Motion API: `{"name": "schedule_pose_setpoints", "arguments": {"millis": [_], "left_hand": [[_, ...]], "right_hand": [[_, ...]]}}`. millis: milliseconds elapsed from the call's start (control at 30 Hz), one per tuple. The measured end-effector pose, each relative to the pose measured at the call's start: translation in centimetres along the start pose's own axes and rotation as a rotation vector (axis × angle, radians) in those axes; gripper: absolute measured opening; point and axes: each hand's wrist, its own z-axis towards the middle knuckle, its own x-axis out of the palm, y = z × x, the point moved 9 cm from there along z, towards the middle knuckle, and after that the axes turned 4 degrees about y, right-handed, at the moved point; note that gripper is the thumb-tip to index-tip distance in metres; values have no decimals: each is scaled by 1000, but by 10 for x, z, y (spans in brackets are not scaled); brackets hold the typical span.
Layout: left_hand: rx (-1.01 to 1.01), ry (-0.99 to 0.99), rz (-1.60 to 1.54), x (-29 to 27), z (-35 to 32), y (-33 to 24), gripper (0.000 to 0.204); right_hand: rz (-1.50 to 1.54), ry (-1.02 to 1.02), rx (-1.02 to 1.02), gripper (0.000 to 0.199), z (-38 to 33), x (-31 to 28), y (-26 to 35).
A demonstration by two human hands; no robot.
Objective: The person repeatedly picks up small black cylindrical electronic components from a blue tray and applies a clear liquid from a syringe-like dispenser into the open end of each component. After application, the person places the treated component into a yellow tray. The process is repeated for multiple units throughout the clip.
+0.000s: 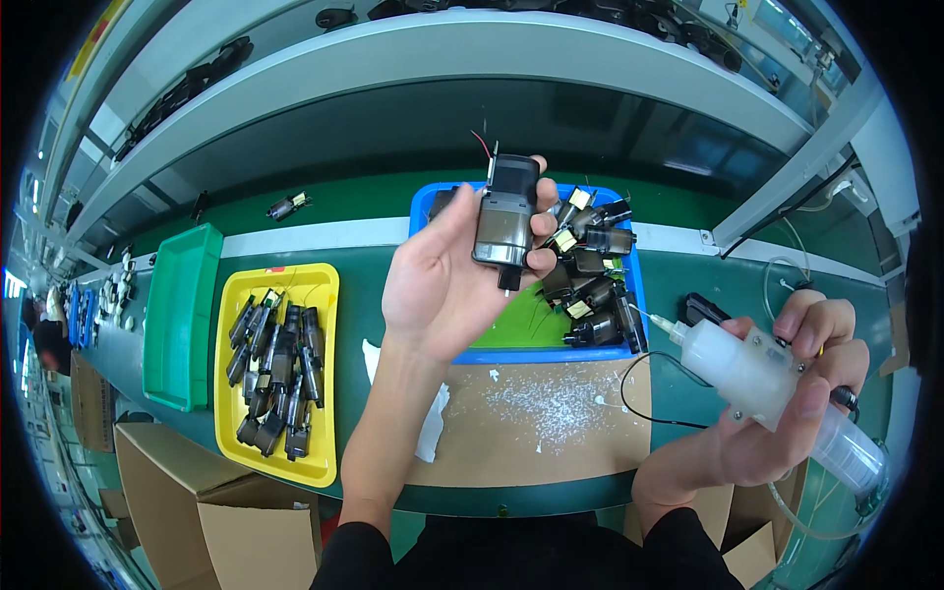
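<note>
My left hand (433,280) is closed round a dark translucent plastic housing (507,216), held up over the blue tray's near left part. A red wire sticks out of its top, and a short nozzle with a pale tip points down toward me. At the right, my right hand (777,413) grips a white glue dispenser (742,369) with a clear syringe barrel and a thin needle. The needle points up and left, close to the blue tray (642,295), apart from the held housing. Several similar dark housings (595,261) lie heaped in that tray.
A yellow tray (329,393) full of dark parts stands left, beside a green tray (157,334). Brown cardboard (472,462) strewn with white bits lies in front. A hose (787,261) and black cable (678,424) run at right. Cardboard boxes (256,536) stand below the bench; a shelf (413,59) spans above.
</note>
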Motion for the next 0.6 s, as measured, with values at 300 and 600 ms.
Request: {"name": "schedule_pose_setpoints", "arguments": {"millis": [300, 600], "left_hand": [[37, -8, 466, -5, -4, 1, 59], [-154, 123, 571, 18, -7, 42, 79]], "right_hand": [[122, 61, -47, 21, -6, 3, 6], [-14, 49, -87, 22, -12, 15, 9]]}}
